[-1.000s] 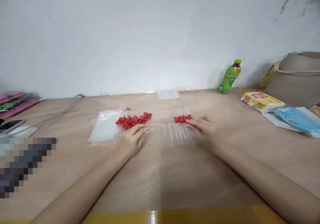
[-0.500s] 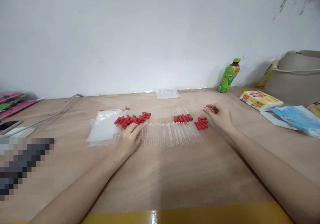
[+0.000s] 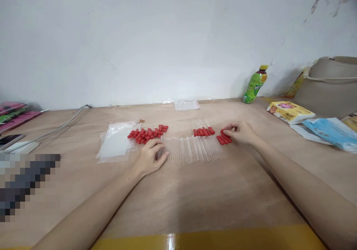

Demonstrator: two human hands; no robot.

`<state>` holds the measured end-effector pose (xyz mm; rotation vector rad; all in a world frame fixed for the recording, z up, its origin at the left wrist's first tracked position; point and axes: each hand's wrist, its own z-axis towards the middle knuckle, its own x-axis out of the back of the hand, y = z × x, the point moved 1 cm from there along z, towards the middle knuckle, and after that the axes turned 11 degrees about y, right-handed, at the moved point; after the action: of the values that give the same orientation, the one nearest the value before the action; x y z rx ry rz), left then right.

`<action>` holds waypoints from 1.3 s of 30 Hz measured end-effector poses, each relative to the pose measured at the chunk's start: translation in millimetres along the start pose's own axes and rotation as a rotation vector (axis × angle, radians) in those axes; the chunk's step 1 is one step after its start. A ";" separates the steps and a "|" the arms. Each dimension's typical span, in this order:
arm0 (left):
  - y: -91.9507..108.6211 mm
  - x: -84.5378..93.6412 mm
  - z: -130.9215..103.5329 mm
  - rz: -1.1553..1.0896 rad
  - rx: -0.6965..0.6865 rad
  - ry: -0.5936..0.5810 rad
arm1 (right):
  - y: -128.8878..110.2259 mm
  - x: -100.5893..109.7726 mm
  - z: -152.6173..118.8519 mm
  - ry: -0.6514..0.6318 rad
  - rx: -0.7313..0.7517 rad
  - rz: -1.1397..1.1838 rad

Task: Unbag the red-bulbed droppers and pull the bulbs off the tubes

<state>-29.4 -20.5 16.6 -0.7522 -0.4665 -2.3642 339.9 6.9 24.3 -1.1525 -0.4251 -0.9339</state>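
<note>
A row of clear thin tubes (image 3: 192, 150) lies across the middle of the table. At its left end rests my left hand (image 3: 152, 156), thumb and fingers apart around the end tubes, holding nothing that I can see. Just behind that hand is a pile of red rubber bulbs (image 3: 145, 134). Several tubes with red bulbs on their ends (image 3: 204, 131) lie behind the row. My right hand (image 3: 237, 131) pinches a red bulb at the small group of loose red bulbs (image 3: 224, 140), right of the tubes.
Clear zip bags (image 3: 115, 140) are stacked left of the red pile, another bag (image 3: 186, 105) by the wall. A green bottle (image 3: 254, 85), yellow tissue pack (image 3: 290, 111), blue packet (image 3: 331, 131) and grey bag (image 3: 329, 88) stand right. A cable (image 3: 71, 119) and phone (image 3: 11, 140) lie left.
My left hand has moved down and its fingers have spread at the tubes' left end. My right hand has moved left and down onto the loose red bulbs.
</note>
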 end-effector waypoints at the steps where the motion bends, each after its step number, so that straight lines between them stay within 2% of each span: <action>1: 0.2 0.5 0.0 -0.005 0.005 -0.012 | 0.0 -0.3 -0.5 -0.017 0.002 -0.016; 6: 2.7 2.9 1.7 0.005 0.026 -0.015 | -0.9 0.4 -1.0 -0.034 0.030 -0.076; 12: 4.2 3.1 3.6 0.000 0.010 -0.015 | -8.5 -3.0 -3.2 0.123 0.055 -0.080; 18: 4.0 2.1 4.6 -0.010 -0.003 -0.024 | -37.9 -24.6 -15.5 0.263 0.322 -0.131; 22: 3.1 1.9 4.4 -0.012 -0.008 -0.038 | -51.8 -39.0 -20.7 0.289 0.397 -0.163; 30: 2.6 0.4 4.6 -0.015 -0.011 -0.064 | -52.7 -46.0 -21.2 0.261 0.345 -0.189; 35: 3.1 1.2 3.5 -0.015 -0.010 -0.063 | -55.8 -44.0 -23.3 0.376 0.260 -0.073; 39: 1.7 -1.0 4.8 0.025 -0.039 -0.014 | -60.4 -42.0 -33.4 0.441 0.386 0.091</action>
<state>-25.7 -19.0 20.0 -0.7879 -0.4158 -2.3528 261.8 -12.5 16.7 -0.5879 -0.1788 -0.9455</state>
